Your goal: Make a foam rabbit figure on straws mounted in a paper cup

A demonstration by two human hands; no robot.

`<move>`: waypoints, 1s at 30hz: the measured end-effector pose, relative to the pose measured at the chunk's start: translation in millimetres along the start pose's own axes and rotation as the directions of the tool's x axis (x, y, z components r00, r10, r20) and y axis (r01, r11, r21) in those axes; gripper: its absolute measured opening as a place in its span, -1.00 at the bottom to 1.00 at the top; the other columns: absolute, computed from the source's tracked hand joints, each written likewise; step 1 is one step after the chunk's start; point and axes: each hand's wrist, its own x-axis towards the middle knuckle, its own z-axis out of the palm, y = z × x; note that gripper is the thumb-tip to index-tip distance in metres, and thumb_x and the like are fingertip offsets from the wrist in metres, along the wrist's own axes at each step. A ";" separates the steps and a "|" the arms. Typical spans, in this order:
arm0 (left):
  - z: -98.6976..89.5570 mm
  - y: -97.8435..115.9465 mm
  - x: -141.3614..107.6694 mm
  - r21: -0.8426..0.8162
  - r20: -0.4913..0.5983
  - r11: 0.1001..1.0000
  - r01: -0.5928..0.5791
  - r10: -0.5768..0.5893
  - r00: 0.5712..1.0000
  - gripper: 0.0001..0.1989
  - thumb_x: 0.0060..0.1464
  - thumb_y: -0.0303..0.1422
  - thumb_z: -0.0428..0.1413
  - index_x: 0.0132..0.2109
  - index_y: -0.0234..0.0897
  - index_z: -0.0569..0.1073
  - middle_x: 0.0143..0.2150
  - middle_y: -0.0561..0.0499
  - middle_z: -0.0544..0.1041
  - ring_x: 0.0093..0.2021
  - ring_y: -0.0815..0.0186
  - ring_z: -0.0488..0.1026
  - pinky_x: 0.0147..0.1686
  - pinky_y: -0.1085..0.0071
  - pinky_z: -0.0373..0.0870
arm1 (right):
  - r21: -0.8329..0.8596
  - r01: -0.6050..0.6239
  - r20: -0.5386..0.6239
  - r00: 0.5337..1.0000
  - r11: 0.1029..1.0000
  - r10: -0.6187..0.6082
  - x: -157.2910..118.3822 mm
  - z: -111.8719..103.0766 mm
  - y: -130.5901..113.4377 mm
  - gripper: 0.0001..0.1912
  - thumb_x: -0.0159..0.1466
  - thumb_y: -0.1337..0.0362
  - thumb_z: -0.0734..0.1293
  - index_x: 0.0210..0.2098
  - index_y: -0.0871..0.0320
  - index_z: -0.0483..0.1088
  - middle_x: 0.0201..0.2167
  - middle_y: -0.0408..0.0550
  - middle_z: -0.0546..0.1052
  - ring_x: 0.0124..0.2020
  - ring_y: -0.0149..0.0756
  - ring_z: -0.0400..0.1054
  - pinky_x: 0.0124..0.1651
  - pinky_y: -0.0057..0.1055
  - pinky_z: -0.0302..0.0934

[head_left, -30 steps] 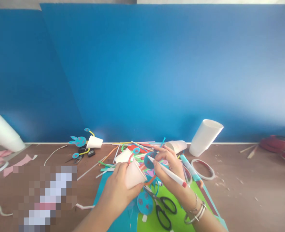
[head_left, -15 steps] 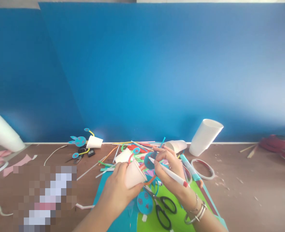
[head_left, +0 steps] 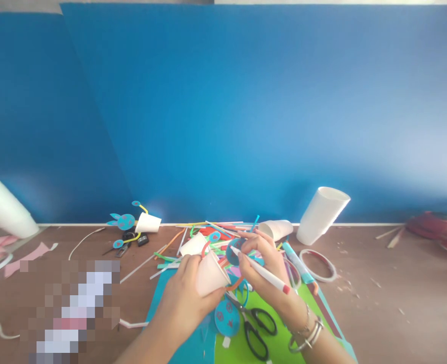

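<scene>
A white paper cup [head_left: 209, 273], tipped on its side with orange-red straws attached, is held in my left hand [head_left: 187, 288]. My right hand [head_left: 267, 268] grips a white marker [head_left: 265, 273] with a red end, its tip touching or just over a blue paper disc [head_left: 233, 251] beside the cup's mouth. Another blue disc with a red drawn face [head_left: 227, 318] lies below, near black-handled scissors [head_left: 254, 327]. Behind my left hand is a second white cup [head_left: 194, 244], with a small blue disc [head_left: 214, 236] next to it.
Coloured straws [head_left: 178, 249] are heaped behind the hands. A tape roll [head_left: 318, 265] and a tall stack of white cups [head_left: 322, 215] stand to the right. At the back left lies a cup figure [head_left: 148, 222] with blue paper parts. Green paper [head_left: 284, 349] covers the front.
My right hand and the marker have shifted slightly left, and the marker's red end is a little lower left. My left hand keeps the cup in nearly the same place.
</scene>
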 end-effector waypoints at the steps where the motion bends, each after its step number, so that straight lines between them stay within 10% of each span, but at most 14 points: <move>1: 0.1 -0.4 0.2 0.003 0.000 1.000 -0.002 0.002 1.000 -0.54 -0.11 -0.12 0.18 -0.09 -0.19 0.28 -0.14 -0.11 0.46 -0.18 0.06 0.48 -0.32 0.26 0.38 | -0.001 -0.004 -0.003 1.000 1.000 0.004 -0.2 -0.3 -0.1 -0.84 0.11 0.45 0.25 -0.45 0.05 0.23 -0.37 -0.12 0.53 -0.01 -0.12 0.39 0.06 -0.13 0.12; 18: 1.3 -0.3 1.4 -0.015 0.015 1.000 -0.002 0.002 1.000 -0.51 -0.09 -0.13 0.16 -0.02 -0.18 0.28 -0.05 -0.16 0.44 -0.12 0.03 0.47 -0.24 0.20 0.40 | -0.007 0.018 0.021 1.000 1.000 -0.018 0.4 0.3 -2.3 -0.81 0.09 0.47 0.24 -0.47 0.04 0.19 -0.39 -0.13 0.52 -0.01 -0.09 0.39 0.09 -0.03 0.11; 30: -3.3 -44.4 49.6 -0.118 -0.216 0.951 0.287 -0.307 0.927 -0.56 -0.11 -0.17 0.20 -0.09 -0.28 0.39 -0.10 -0.18 0.51 -0.05 0.00 0.45 -0.12 0.19 0.37 | 0.192 -0.029 -0.210 0.975 0.981 0.070 0.2 -16.2 -9.5 -0.86 0.18 0.40 0.22 -0.46 0.04 0.22 -0.47 -0.12 0.41 -0.12 -0.07 0.38 -0.09 -0.11 0.22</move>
